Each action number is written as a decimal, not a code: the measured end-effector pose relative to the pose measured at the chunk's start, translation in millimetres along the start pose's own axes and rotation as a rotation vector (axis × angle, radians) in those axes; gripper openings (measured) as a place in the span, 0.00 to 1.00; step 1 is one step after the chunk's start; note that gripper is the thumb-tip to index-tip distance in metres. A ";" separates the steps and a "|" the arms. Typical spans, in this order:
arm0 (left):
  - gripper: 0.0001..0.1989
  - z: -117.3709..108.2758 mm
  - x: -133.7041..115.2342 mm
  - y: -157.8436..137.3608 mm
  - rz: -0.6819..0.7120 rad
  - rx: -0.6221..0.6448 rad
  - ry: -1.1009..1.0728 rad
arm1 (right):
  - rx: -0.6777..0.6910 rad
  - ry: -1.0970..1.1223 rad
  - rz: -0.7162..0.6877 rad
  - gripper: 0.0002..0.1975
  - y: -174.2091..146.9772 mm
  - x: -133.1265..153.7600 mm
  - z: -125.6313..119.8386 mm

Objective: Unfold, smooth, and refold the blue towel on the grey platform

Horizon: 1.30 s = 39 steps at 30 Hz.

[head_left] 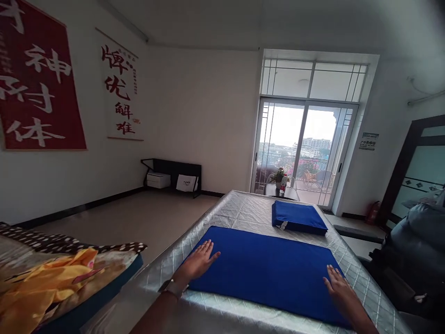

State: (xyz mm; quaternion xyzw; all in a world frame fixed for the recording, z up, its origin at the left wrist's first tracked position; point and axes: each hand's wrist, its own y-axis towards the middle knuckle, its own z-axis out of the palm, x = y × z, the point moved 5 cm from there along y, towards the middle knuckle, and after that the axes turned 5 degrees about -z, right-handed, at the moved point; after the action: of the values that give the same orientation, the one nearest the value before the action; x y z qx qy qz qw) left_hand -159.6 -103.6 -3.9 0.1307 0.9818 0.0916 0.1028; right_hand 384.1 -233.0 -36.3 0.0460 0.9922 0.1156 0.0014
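A flat blue cloth rectangle (267, 271) lies spread across a quilted silver-grey table cover (239, 211). On the cloth's left end rests my left hand (200, 260), palm down with the thumb apart from the fingers. My right hand (339, 290) lies on its right end, fingers stretched out. Neither hand grips anything. Just beyond the cloth, towards the back right of the table, sits a stack of folded blue cloths (299, 215) with a small white tag or strap at its near left corner.
A bed or padded surface with yellow fabric (52, 283) stands at the left. Behind the table, a small dark table (292, 194) carries a potted plant (279, 176) and a bottle (283, 184). At the right are a dark bulky chair (417, 250) and a fire extinguisher (372, 212).
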 end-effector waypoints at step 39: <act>0.41 48.5 -66.5 15.0 0.169 0.182 -0.065 | 0.194 0.087 -0.035 0.36 31.1 97.4 10.8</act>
State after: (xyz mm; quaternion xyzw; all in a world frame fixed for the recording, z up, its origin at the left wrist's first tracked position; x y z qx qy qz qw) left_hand -82.3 -100.3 -35.6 0.2247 0.9677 0.0060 0.1143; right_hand 290.0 -191.4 -38.9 0.0236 0.9985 0.0208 -0.0439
